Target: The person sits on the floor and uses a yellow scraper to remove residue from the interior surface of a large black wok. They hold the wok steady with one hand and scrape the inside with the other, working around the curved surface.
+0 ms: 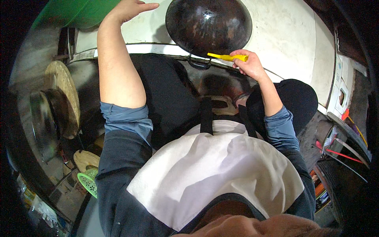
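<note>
A dark metal wok (204,23) with a black loop handle (200,64) sits on the white work surface (281,35) before me. My right hand (248,63) grips a yellow tapered plastic tool (226,57) just beyond the wok's near rim. The tool's narrow tip points left, over the loop handle. My left hand (128,10) is raised left of the wok, one digit stretched towards it. I see nothing in that hand, though the top edge of the view cuts off part of it.
A green curved sheet or tub (74,11) stands at the upper left. Round wooden boards or lids (66,100) lean at the left, above a green perforated colander (87,183). On the right, a white panel (340,89) borders the surface, with red and grey strips (345,155) below it.
</note>
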{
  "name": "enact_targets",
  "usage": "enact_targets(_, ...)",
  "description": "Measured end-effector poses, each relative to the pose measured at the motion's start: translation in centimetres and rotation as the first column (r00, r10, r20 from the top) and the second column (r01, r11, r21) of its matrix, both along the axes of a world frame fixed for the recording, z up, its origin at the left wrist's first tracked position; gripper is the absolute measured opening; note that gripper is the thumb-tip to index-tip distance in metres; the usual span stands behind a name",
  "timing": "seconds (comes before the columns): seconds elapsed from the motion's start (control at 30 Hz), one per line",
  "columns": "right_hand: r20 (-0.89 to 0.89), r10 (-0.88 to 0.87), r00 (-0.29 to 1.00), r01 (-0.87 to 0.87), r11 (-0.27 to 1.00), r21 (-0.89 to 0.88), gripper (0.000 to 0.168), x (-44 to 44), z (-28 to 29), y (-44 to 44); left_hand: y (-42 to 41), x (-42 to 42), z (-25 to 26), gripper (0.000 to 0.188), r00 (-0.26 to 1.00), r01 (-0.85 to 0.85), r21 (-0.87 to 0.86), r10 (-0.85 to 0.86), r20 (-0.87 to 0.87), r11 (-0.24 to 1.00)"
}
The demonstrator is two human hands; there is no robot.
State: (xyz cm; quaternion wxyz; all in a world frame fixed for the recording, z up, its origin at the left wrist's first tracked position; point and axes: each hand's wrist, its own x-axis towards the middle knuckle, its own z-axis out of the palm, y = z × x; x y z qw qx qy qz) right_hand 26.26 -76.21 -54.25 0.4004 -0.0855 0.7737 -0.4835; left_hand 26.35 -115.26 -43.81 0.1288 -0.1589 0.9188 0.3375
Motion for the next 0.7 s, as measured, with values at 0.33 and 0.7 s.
enact_targets(0.33, 0.087, -0.121, 0.989, 0.115, 0.991, 0.071, 0.022, -2.1, -0.8, -0.3, 0.7, -0.5, 0.3, 0.076, 1.000, 0.017, -0.004, -0.017, 0.014, 1.000)
enact_targets(0.7, 0.074, -0.155, 0.985, 0.146, 0.983, 0.110, 0.017, -2.2, -1.8, -1.1, 0.2, -1.1, -0.5, 0.074, 0.999, 0.034, -0.047, -0.034, -0.012, 0.998)
